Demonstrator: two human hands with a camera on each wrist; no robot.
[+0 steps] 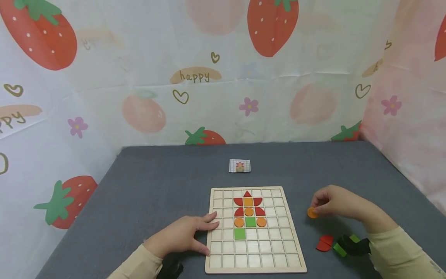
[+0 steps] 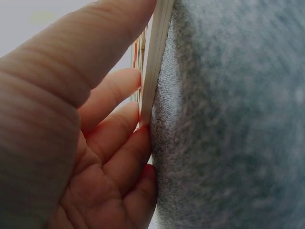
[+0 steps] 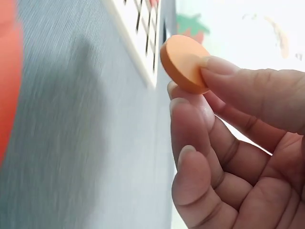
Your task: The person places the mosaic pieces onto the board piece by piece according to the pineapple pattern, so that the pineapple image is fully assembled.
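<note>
A wooden grid board (image 1: 275, 246) lies flat on the grey cloth. Set in its cells are a red triangle (image 1: 247, 194), several red curved pieces (image 1: 238, 201), an orange square (image 1: 248, 202), several orange discs (image 1: 249, 211) and two green squares (image 1: 239, 233). My left hand (image 1: 186, 235) rests against the board's left edge, fingers extended onto the rim; the left wrist view shows the fingers touching the board's side (image 2: 155, 62). To the right of the board, my right hand (image 1: 339, 201) pinches another orange disc (image 3: 183, 62) between thumb and fingers, above the cloth.
Loose red pieces (image 1: 325, 243) lie right of the board, near green pieces (image 1: 340, 250) partly hidden by the black wrist strap (image 1: 353, 246). A small pattern card (image 1: 239, 166) lies beyond the board. A fruit-printed curtain (image 1: 209, 112) borders the table's back and sides.
</note>
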